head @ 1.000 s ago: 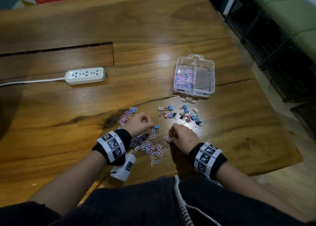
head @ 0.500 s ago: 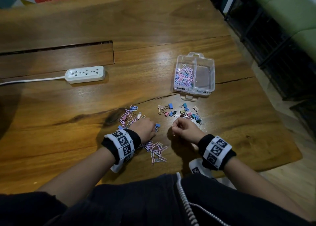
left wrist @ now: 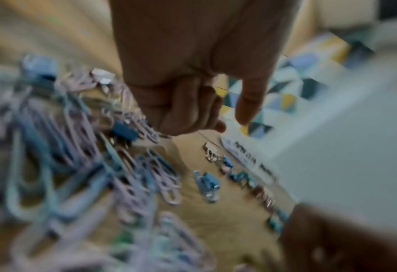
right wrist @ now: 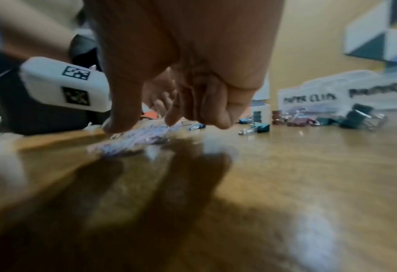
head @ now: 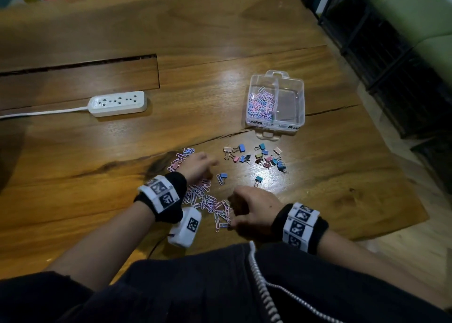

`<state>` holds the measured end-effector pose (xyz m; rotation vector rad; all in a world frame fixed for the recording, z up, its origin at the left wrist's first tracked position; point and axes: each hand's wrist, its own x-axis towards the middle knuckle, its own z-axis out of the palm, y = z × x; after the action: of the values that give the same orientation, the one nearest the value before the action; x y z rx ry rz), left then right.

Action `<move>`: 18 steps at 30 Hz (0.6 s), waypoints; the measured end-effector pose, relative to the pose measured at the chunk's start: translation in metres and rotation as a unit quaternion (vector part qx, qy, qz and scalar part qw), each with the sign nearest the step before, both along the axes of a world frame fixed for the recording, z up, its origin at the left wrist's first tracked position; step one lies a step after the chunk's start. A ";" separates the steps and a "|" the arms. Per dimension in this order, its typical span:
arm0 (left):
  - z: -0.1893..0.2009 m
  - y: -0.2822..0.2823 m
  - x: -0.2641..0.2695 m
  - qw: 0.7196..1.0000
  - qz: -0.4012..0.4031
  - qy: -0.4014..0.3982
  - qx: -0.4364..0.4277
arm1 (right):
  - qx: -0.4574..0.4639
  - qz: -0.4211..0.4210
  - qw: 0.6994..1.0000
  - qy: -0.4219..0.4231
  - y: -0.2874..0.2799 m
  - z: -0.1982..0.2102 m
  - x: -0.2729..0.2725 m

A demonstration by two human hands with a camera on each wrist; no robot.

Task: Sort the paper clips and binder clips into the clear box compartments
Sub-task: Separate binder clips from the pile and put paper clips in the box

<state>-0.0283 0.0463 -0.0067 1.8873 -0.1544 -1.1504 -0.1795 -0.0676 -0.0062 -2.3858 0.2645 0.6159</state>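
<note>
Pastel wire paper clips (head: 208,200) lay heaped on a wooden table (head: 220,41); the right hand (head: 254,207) pinched at them, the left hand (head: 198,167) blurred, its grip unclear.

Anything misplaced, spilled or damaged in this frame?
Nothing spilled or broken. One blue binder clip and a teal one lie apart from the main binder clip group, the blue one touching a paper clip. The table has a crack beside the box.
</note>
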 end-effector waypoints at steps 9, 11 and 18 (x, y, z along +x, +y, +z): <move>-0.010 -0.008 -0.009 0.868 -0.299 -0.339 0.205 | -0.024 -0.056 0.998 -0.002 -0.008 -0.009 0.009; -0.008 -0.011 -0.008 0.862 -0.320 -0.328 0.216 | -0.013 -0.046 0.999 -0.016 -0.007 -0.004 0.004; 0.007 0.004 -0.007 0.978 -0.179 -0.093 0.045 | -0.057 0.064 0.995 -0.045 0.007 -0.007 0.002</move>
<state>-0.0355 0.0506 0.0000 2.1038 -0.5748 -1.2296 -0.1779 -0.0605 -0.0128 -2.5489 0.1108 0.5636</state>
